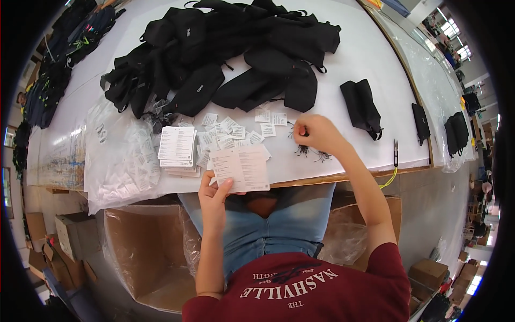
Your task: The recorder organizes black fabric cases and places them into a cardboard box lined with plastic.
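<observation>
Between the thumb and fingers of my left hand [215,194] is a white printed card [242,167], held at the table's near edge. My right hand [317,134] is closed over a small heap of thin black strings [303,151], with its fingertips pinched together. Some dark strands show at the fingertips; how many are gripped is hidden. Left of the held card lies a stack of similar printed cards [177,144]. Many small white labels [226,126] are scattered just beyond the cards.
A big pile of black fabric pouches [236,40] covers the far side of the table [327,115]. One black pouch [360,109] lies apart on the right, near yellow-handled snips [395,161]. A clear plastic bag [120,155] of labels sits left; an open cardboard box [150,252] stands below.
</observation>
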{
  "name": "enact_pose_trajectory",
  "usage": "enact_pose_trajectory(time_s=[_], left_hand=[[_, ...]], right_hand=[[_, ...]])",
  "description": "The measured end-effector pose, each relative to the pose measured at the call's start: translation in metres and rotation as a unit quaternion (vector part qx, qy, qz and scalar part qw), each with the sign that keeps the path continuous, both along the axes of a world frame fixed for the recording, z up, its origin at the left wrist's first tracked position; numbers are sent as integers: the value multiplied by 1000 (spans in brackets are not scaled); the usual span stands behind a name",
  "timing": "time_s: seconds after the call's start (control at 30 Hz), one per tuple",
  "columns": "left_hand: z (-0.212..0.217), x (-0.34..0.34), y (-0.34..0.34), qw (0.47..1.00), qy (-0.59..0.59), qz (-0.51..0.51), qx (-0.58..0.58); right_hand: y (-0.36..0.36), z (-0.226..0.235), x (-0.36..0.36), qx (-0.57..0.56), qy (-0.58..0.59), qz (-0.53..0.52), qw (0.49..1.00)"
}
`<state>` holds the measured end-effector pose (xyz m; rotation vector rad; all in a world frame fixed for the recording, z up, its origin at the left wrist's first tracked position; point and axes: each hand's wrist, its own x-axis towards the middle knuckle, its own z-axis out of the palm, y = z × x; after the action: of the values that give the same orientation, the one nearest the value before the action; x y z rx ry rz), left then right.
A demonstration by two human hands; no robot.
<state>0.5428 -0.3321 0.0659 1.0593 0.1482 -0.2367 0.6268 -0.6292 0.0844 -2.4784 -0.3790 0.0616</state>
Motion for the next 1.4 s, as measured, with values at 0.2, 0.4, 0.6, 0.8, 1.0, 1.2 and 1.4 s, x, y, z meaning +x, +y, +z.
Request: enact_pose_trajectory(time_s=[0.2, 0.4, 0.6, 0.8, 1.0, 1.2, 1.4], left_hand=[[-9, -15, 0, 995, 54, 57, -60], [-20, -7, -7, 948, -122, -137, -262], [-13, -18, -18, 981, -72, -157, -94], [-7, -18, -39, 984, -134, -117, 18], [7, -18, -52, 994, -35, -102, -18], [10, -21, -56, 990, -24, -57, 124], [5, -26, -63, 972, -99, -1, 212]], right_hand=[[-14, 67, 4, 138, -187, -121, 965], [-17, 58, 8, 261, -109, -198, 939], [0, 64, -11, 604, 73, -132, 782], [64, 15, -64, 509, 235, -152, 814], [93, 0, -93, 507, 217, -158, 819], [97, 15, -100, 429, 97, -169, 882], [99, 13, -107, 313, 31, -207, 926]])
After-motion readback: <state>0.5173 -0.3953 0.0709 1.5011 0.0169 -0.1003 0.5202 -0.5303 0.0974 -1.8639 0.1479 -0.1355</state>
